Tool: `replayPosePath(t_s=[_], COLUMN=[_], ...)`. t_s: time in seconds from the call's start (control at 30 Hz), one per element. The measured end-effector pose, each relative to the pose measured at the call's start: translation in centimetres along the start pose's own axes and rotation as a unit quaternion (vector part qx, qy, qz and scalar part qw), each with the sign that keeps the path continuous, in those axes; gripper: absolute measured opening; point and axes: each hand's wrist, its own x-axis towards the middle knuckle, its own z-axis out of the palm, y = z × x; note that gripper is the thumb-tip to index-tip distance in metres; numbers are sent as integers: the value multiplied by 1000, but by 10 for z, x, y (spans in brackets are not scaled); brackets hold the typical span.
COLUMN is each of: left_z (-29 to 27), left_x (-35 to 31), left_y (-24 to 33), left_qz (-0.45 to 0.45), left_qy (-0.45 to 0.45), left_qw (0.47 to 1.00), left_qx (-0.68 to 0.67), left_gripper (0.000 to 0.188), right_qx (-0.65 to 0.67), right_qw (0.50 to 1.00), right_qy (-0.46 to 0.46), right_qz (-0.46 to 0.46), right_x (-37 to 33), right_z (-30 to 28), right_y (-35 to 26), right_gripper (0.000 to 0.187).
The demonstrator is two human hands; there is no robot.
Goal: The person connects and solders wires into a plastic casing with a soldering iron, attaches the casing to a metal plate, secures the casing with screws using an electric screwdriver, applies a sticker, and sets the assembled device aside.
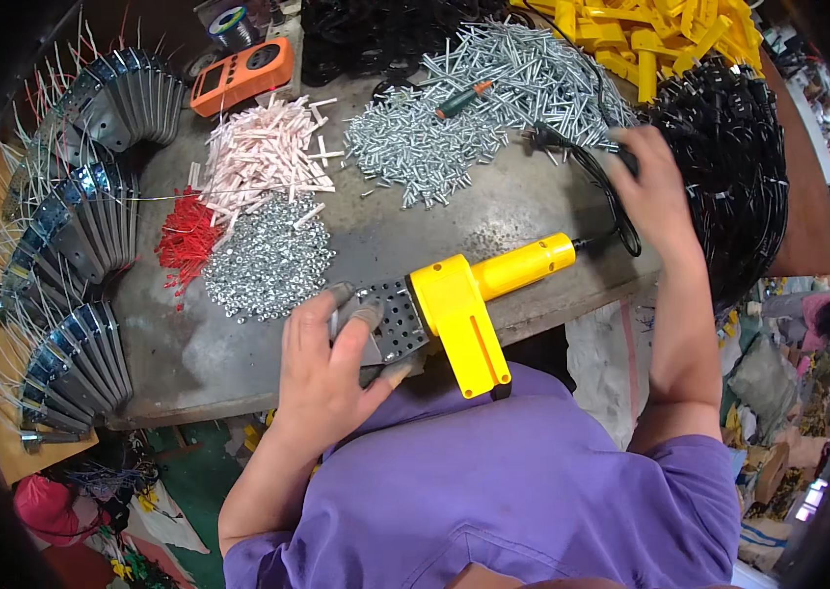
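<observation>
A yellow plastic tool housing (459, 314) with a round handle (528, 267) lies at the table's near edge. A grey perforated metal plate (402, 322) joins its left side. My left hand (321, 363) grips that metal end, thumb below and fingers on top. From the handle's right end runs a black power cord (621, 221), looped on the table, with its plug (537, 137) near the screws. My right hand (648, 182) is curled over the bundled part of this cord; the fingertips are partly hidden.
Heaps of silver screws (415, 147), pale sleeves (263, 152), red small parts (186, 236) and silver nuts (272, 260) cover the table. A screwdriver (464, 100) lies on the screws. Metal plates with wires (71, 216) line the left, black cords (729, 167) the right, yellow housings (660, 34) the back.
</observation>
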Motion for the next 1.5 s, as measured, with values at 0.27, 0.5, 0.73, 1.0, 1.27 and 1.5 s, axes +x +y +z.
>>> replayPosePath(t_s=[0.27, 0.5, 0.73, 1.0, 1.27, 1.5], left_z=[-3, -33, -51, -64, -42, -37], left_x=[-5, -34, -48, -53, -83, -106], left_y=[-4, -32, -66, -77, -101, -57], left_qz=[-6, -169, -235, -192, -247, 49], left_qy=[14, 99, 275, 211, 357, 335], left_qw=[998, 972, 919, 958, 820, 939], left_qx=[-60, -130, -154, 5, -373, 64], left_gripper=[67, 50, 37, 37, 48, 32], right_qx=[30, 151, -35, -181, -184, 60], right_qw=[999, 974, 939, 902, 916, 932], right_qy=[-14, 111, -32, -76, -184, 0], right_qz=[37, -126, -342, -385, -305, -359], right_x=[46, 137, 221, 257, 248, 157], right_z=[27, 11, 76, 123, 128, 87], right_y=[-14, -128, -203, -229, -254, -249], right_gripper=[31, 25, 14, 20, 22, 38])
